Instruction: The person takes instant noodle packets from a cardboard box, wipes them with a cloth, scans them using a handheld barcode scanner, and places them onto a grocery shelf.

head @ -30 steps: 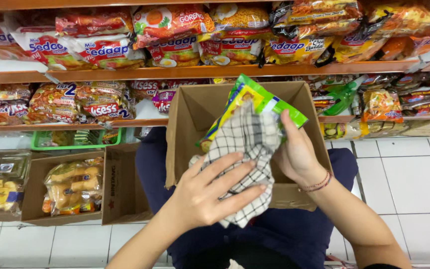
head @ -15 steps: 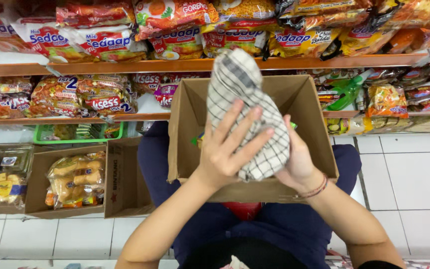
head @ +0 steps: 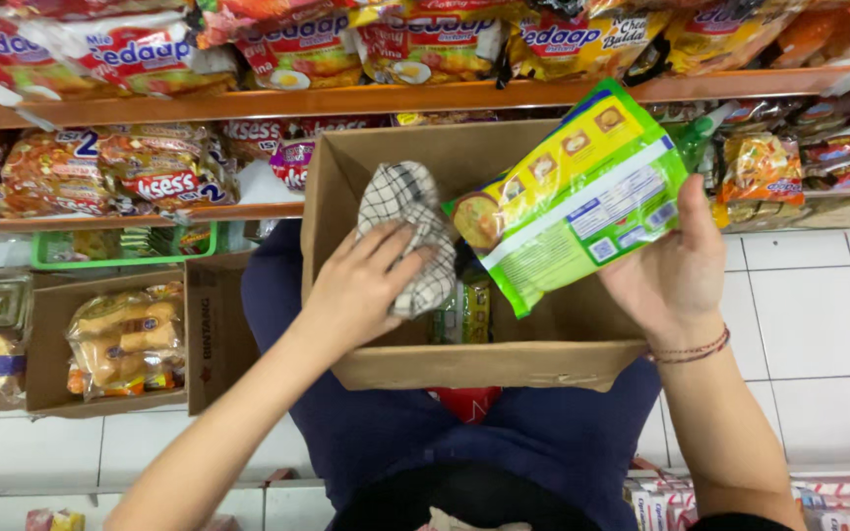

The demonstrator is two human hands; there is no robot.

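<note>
Since half a second ago the checked cloth [head: 407,236] has come off the green noodle pack [head: 573,202]: then it was wrapped over the pack with both hands around it above the box, now pack and cloth are apart, pack swung out to the right, cloth lowered to the left. Left hand [head: 361,290] has its fingers curled together, clamped on the lower part of the cloth, thumb side toward the pack; cloth bunches up above the knuckles, over the open cardboard box [head: 484,359]. Right hand [head: 676,270] grips the pack from beneath and behind, fingers mostly hidden by the pack, thumb running up along its right edge, so closed on the pack; pack is tilted, yellow-green face up, above the box's right half, its lower left corner just beside the cloth. Red thread bracelet [head: 691,349] on the right wrist. More green packs [head: 464,315] show inside the box, between the two hands. Box rests on the person's lap, dark blue trousers [head: 464,442]. Left of the knees, a second open carton [head: 110,339] holds bagged snacks. Wooden shelves [head: 346,98] ahead are stacked with noodle packets; white tiled floor [head: 819,324] at right.
</note>
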